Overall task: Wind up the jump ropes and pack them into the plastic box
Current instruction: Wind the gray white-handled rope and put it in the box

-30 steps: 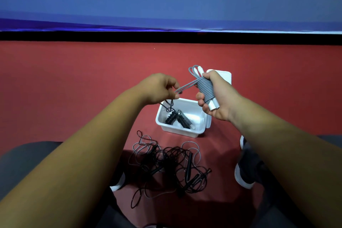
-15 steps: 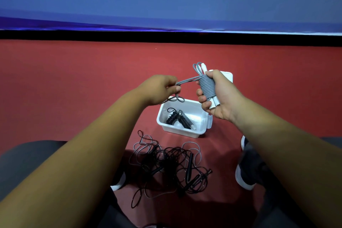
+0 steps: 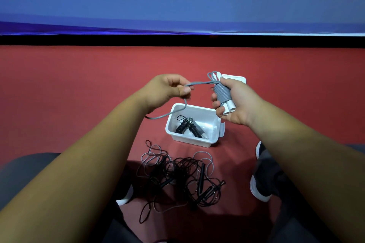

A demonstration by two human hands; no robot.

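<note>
My right hand [image 3: 236, 100] grips a grey jump rope [image 3: 222, 93] wound in tight coils around its two white handles. My left hand [image 3: 167, 89] pinches the loose grey end of that rope, which runs taut to the bundle and dangles in a loop below my fingers. Both hands hover above the open white plastic box [image 3: 214, 124] on the red floor. Inside the box lie two wound ropes [image 3: 189, 126], black and dark grey. A tangled pile of black and grey ropes [image 3: 177, 175] lies on the floor in front of the box.
The box's white lid [image 3: 236, 79] lies behind my right hand, mostly hidden. My shoes show at the left [image 3: 123, 198] and the right [image 3: 260, 175] of the pile. A blue banner [image 3: 177, 6] stands along the far edge of the red floor.
My left hand has pulled the rope's free end away to the left, so a longer stretch spans between my hands and a loop hangs down. The right hand has stayed nearly in place.
</note>
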